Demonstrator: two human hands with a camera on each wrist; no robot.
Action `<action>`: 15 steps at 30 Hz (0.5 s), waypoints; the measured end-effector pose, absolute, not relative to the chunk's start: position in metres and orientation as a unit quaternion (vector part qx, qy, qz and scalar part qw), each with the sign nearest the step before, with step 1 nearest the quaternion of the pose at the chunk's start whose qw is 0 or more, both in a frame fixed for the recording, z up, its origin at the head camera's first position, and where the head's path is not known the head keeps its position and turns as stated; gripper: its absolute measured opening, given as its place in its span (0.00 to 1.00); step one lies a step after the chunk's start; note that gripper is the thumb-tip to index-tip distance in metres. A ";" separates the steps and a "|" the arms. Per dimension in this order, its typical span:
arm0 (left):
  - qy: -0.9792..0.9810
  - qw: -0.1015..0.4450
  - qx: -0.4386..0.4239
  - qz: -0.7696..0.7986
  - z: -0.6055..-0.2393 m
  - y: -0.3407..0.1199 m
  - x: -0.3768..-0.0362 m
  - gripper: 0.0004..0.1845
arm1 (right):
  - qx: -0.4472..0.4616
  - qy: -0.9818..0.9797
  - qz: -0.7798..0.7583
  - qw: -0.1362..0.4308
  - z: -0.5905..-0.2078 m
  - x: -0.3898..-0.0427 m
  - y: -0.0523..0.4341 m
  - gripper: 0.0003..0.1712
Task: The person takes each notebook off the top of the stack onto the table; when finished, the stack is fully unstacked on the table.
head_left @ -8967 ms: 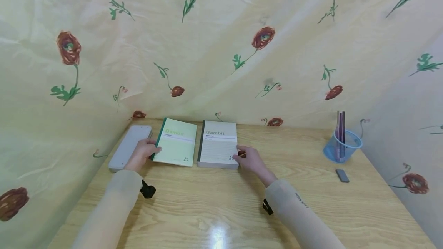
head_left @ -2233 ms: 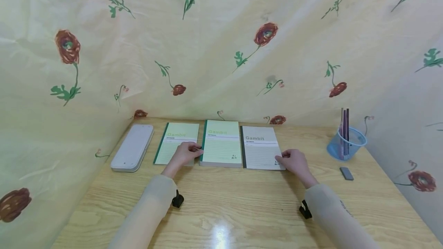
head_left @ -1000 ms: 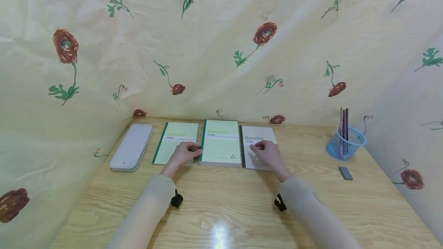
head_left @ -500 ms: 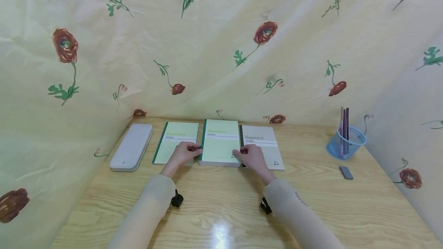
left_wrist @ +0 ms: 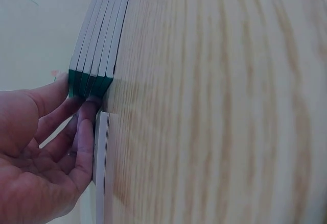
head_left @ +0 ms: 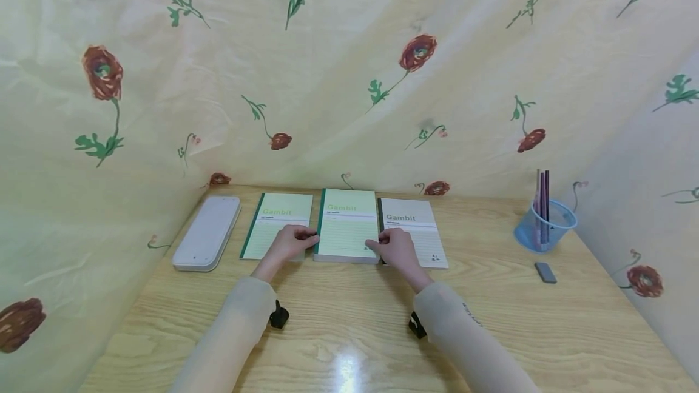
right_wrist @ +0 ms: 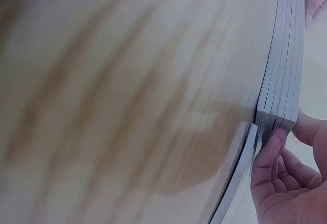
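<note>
A thick stack of notebooks (head_left: 347, 223) with a green cover on top lies in the middle. My left hand (head_left: 286, 243) is at its left side; in the left wrist view its thumb (left_wrist: 53, 95) is at the top corner and curled fingers meet the green spines (left_wrist: 87, 82). At the right edge my right hand (head_left: 400, 250) grips the stack, thumb over the cover, fingertips against the page edges (right_wrist: 281, 60). A single green notebook (head_left: 278, 205) lies to the left, partly under my left hand. A grey-white notebook (head_left: 423, 223) lies to the right, partly behind my right hand.
A white flat case (head_left: 207, 232) lies at the far left of the wooden table (head_left: 327, 332). Far right stand a blue mesh cup (head_left: 526, 235) with several pencils (head_left: 543, 199) and, in front, a small grey block (head_left: 545, 272). A flowered cloth (head_left: 349, 77) hangs behind.
A green notebook now lies left and a grey-white one right, leaving a green cover atop the stack. My right hand left the grey-white notebook and moved left to the stack; my left stayed lately.
</note>
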State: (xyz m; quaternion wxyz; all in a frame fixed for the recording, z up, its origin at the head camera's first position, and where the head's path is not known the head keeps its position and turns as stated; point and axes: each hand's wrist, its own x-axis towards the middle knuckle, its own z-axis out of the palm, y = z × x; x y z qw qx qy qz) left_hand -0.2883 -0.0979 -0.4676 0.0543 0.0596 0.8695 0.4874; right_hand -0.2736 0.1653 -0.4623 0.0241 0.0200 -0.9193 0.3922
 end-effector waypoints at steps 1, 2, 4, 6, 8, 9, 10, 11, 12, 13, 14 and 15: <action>0.869 0.054 0.059 0.488 -0.468 -0.098 -0.288 0.15 | 0.021 -0.919 0.392 0.024 -0.462 -0.274 0.165 0.14; 0.869 0.054 0.058 0.488 -0.467 -0.098 -0.288 0.14 | 0.020 -0.919 0.392 0.024 -0.462 -0.273 0.165 0.15; 0.869 0.055 0.057 0.488 -0.468 -0.098 -0.288 0.14 | 0.018 -0.920 0.391 0.022 -0.462 -0.273 0.166 0.15; 0.868 0.055 0.057 0.489 -0.468 -0.098 -0.288 0.14 | 0.017 -0.921 0.389 0.022 -0.462 -0.273 0.166 0.15; 0.868 0.055 0.058 0.490 -0.468 -0.098 -0.288 0.14 | 0.014 -0.921 0.388 0.022 -0.461 -0.273 0.166 0.15; 0.868 0.054 0.059 0.491 -0.468 -0.098 -0.288 0.14 | 0.013 -0.921 0.388 0.022 -0.461 -0.273 0.166 0.15; 0.867 0.053 0.059 0.491 -0.469 -0.098 -0.288 0.14 | 0.012 -0.921 0.388 0.022 -0.461 -0.273 0.167 0.16; 0.867 0.052 0.060 0.491 -0.469 -0.098 -0.288 0.14 | 0.012 -0.921 0.389 0.023 -0.461 -0.273 0.167 0.15; 0.867 0.051 0.060 0.492 -0.469 -0.098 -0.289 0.14 | 0.009 -0.921 0.389 0.023 -0.461 -0.273 0.168 0.15; 0.867 0.050 0.060 0.491 -0.469 -0.098 -0.289 0.14 | 0.007 -0.921 0.389 0.023 -0.462 -0.273 0.168 0.15; 0.867 0.050 0.061 0.492 -0.469 -0.098 -0.288 0.13 | 0.006 -0.921 0.389 0.023 -0.462 -0.273 0.169 0.14; 0.868 0.049 0.062 0.491 -0.469 -0.098 -0.288 0.13 | 0.004 -0.921 0.389 0.023 -0.462 -0.273 0.169 0.14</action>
